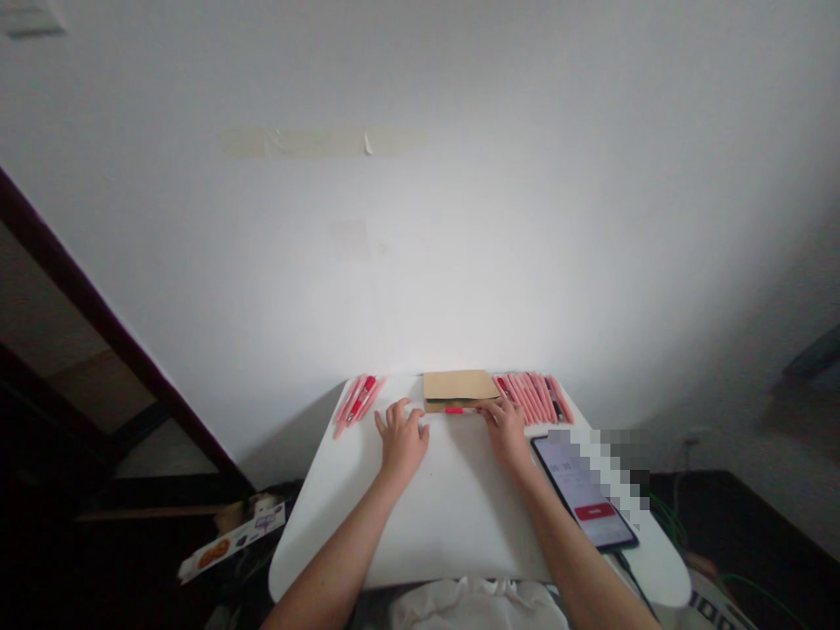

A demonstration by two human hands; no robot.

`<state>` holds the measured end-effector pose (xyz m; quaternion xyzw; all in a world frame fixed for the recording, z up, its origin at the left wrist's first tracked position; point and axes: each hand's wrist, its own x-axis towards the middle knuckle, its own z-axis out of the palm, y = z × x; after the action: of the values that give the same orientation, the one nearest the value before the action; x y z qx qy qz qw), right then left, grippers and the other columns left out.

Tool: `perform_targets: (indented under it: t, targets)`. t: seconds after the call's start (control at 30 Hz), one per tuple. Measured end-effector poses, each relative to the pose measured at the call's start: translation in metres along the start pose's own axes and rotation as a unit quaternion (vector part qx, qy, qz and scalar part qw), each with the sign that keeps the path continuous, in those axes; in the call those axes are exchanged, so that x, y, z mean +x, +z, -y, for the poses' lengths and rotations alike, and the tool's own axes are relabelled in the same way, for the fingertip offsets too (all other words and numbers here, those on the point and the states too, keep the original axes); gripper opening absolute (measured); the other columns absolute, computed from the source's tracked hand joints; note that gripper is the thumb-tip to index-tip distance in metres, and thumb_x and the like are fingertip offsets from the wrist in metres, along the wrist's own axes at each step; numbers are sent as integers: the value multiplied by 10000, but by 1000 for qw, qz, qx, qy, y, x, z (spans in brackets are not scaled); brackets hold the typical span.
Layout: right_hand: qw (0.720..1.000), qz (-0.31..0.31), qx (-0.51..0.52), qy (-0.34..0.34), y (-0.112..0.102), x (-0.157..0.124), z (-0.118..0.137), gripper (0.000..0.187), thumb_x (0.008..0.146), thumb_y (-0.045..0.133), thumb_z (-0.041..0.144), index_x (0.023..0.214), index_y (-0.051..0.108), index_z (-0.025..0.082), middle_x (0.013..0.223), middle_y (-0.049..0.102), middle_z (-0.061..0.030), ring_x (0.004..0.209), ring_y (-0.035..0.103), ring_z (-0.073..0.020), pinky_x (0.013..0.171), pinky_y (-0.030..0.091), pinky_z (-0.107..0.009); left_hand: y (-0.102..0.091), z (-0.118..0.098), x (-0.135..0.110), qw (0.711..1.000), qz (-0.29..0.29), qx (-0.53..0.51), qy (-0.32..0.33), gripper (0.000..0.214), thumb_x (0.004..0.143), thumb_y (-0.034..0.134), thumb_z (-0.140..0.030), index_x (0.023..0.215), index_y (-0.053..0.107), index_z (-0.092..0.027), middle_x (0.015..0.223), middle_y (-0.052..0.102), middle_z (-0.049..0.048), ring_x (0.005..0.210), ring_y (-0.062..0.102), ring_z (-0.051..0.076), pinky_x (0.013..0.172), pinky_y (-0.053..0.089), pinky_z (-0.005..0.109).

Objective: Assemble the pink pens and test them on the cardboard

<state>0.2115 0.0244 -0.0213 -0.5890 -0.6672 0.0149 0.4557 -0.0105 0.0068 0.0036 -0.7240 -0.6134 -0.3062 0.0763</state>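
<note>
My left hand (402,435) lies flat on the white table (452,516), fingers spread, holding nothing. My right hand (504,427) pinches the end of a red pen (456,410) that lies just in front of a flat brown cardboard box (459,386). The box sits at the table's far edge, between the two hands. A few red pens (358,401) lie to the left of the box, past my left hand. Several more red pens (535,395) lie in a row to the right of the box, beside my right hand.
A phone (581,492) with a lit screen lies on the table by my right forearm. A white wall (420,219) rises right behind the table. A printed carton (229,542) lies on the floor at the lower left, and cables (669,516) run at the right.
</note>
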Motion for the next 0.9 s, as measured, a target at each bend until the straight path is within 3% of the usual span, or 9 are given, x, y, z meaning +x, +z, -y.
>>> perform_targets:
  t: [0.33,0.6,0.9]
  targets:
    - [1000,9,11,-3,1,1,-3,335,962,443,316,939,769,241,952,667,-98,945,512,-245,865,381,-379,-5,-3,-2,999,7,36,-2,143,745,609,-167,858,684,-211,1232,582,141,1218,464,354,1073,226,753]
    - [1000,8,12,-1,0,0,-2,329,950,447,318,937,767,246,950,660,-102,957,511,-252,865,379,-387,-9,-2,0,999,26,38,1,226,676,602,-131,877,675,-205,1246,582,143,1223,463,353,1083,183,755]
    - [1000,3,6,-3,3,-1,-4,290,949,479,295,946,765,252,969,658,-93,965,499,-246,865,374,-369,-11,-2,0,998,44,53,-3,197,697,587,-128,862,662,-206,1263,584,143,1245,444,344,1094,179,736]
